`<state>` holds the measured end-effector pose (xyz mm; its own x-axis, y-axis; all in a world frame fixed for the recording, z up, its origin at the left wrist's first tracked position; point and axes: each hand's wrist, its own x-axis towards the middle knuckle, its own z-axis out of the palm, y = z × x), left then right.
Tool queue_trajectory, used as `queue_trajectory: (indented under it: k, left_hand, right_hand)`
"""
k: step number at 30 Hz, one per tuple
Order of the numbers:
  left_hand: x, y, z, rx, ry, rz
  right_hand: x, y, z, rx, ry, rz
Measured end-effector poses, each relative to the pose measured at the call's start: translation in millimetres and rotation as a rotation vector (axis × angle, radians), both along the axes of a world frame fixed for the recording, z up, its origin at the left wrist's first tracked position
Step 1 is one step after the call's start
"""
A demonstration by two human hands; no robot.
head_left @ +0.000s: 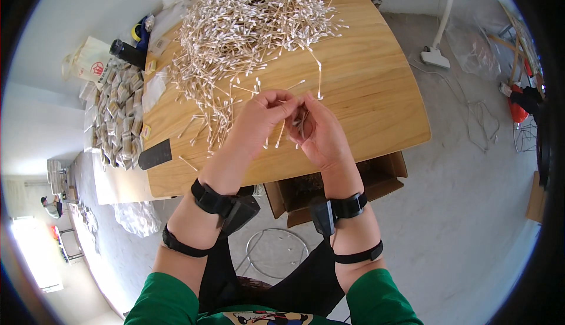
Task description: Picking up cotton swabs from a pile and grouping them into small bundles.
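Observation:
A large heap of cotton swabs [253, 22] with white tips covers the far part of the wooden table [376, 90]. Smaller loose swabs trail from it towards my forearms. Over the near part of the table, my left hand [262, 119] meets my right hand [322, 137] at the fingertips. Several swabs [302, 122] lie bunched in my right hand, its fingers curled round them. My left thumb and forefinger are pinched together against the right fingertips; whatever is between them is hidden. Black straps with dark modules circle both my forearms.
An open cardboard box [391, 171] sits below the table's near edge. To the left stand piled small packets [120, 116], a black cylinder [128, 52] and a white bag [88, 60]. A dark flat piece [156, 155] lies at the table's left edge. Far left is another person [53, 207].

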<state>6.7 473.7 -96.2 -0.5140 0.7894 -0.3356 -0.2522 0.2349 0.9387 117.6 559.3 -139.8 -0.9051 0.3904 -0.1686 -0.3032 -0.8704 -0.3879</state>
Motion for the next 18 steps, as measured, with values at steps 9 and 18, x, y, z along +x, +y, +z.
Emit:
queue_trajectory:
  k: [9,18]
  left_hand:
    - [-12,14,-24,-0.117,0.818,-0.009]
    - [18,32,-3,0.051,0.693,-0.128]
  right_hand:
    - [18,27,3,-0.019,-0.175,-0.237]
    - [17,24,-1,0.045,-0.150,-0.118]
